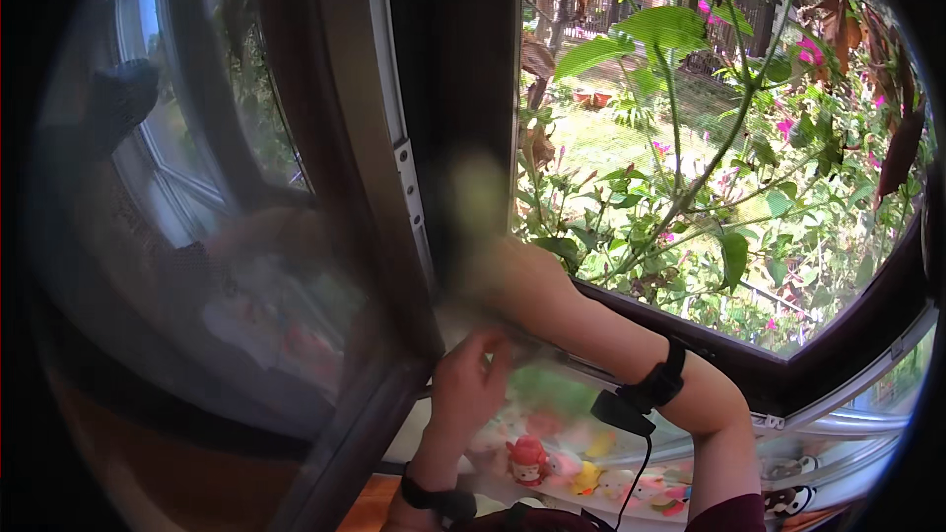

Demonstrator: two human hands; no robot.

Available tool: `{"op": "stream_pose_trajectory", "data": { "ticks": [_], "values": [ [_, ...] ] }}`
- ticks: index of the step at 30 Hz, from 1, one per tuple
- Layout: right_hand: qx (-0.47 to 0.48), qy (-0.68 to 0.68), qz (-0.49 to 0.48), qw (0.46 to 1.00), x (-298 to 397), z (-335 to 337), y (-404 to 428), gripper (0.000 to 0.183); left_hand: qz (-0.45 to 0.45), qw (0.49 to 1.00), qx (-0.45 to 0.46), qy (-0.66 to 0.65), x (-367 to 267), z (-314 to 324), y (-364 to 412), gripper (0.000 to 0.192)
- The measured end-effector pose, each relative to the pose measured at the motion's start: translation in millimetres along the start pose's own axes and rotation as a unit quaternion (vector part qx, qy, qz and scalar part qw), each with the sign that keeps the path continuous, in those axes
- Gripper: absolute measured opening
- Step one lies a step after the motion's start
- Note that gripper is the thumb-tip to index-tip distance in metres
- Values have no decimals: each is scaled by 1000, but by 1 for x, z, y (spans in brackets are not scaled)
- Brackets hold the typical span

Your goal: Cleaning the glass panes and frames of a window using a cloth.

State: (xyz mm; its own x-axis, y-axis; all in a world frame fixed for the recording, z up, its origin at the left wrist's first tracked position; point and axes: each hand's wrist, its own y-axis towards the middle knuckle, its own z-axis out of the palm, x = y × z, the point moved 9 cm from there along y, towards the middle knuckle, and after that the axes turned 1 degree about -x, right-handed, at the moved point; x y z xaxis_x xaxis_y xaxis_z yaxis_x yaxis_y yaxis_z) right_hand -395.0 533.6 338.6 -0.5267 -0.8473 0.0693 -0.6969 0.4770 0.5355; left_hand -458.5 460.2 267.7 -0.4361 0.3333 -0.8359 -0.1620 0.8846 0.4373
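Two window parts meet before me: an opened dark-framed glass sash [347, 251] on the left and a dark window frame [473, 37] with garden behind it. My right forearm reaches across to that frame. My right hand [521, 270] is beside the frame's lower part, its fingers lost in a blurred patch. Just below it, my left hand [469, 380] is raised by the sash's lower corner. Its thumb and forefinger curl towards each other; whether anything is between them is too blurred to tell. Black bands circle both arms.
Small toy figures, among them a red-hatted one [527, 460] and a yellow one [586, 478], line the sill below my arms. A black cable [637, 484] hangs from the black device [624, 410] on my right arm. A metal hinge plate [409, 185] runs along the sash edge.
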Motion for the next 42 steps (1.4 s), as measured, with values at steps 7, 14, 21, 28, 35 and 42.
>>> {"op": "stream_pose_trajectory", "data": {
  "ticks": [7,14,21,28,35,42],
  "values": [
    [164,-44,-6,985,3,35,1,31,33,999,11,9,-6,-3,2,11],
    [233,37,49,971,0,48,-12,45,33,999,26,14,-11,-2,3,9],
    [274,58,110,954,-3,50,-30,41,13,999,26,-13,-4,-1,3,7],
    [151,-85,31,984,16,14,-9,20,13,999,35,4,-9,-3,1,9],
    [179,-40,42,982,7,26,-26,33,29,999,43,8,-14,-2,3,8],
    [323,-85,141,932,-11,29,-34,38,33,998,44,9,-8,1,5,8]
  ]
}}
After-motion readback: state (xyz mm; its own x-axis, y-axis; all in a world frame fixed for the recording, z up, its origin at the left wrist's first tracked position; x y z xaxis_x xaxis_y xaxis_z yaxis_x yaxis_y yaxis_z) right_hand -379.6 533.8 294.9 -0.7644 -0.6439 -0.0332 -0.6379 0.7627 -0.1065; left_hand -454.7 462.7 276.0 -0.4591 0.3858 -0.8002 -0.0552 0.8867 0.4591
